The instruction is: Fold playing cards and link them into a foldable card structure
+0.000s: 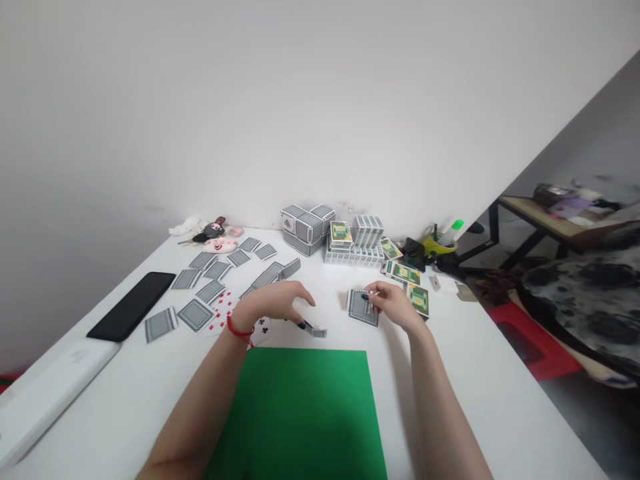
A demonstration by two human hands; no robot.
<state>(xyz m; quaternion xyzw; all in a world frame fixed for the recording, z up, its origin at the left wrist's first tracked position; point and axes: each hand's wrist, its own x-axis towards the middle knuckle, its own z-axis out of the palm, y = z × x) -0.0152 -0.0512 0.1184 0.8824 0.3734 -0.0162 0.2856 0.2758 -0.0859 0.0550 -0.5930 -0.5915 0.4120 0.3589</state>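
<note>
My right hand (393, 303) pinches a grey-backed playing card (363, 310) upright just above the table, its patterned back toward me. A white edge shows at its left side; whether more than one card is there I cannot tell. Over the middle of the table, my left hand (277, 303) has its fingers and thumb apart. Close by its thumb tip lies a small grey piece of a card (319, 333); whether they touch is unclear. Face-up cards with red diamonds (220, 312) and black clubs (262, 327) lie partly hidden beneath the left wrist.
Several face-down cards (195, 315) are spread on the left. Bundled card stacks (305, 225) and green-and-white card boxes (357, 240) stand by the wall. A green mat (310, 407) lies in front, a black phone (133, 307) and white case (60, 393) at left.
</note>
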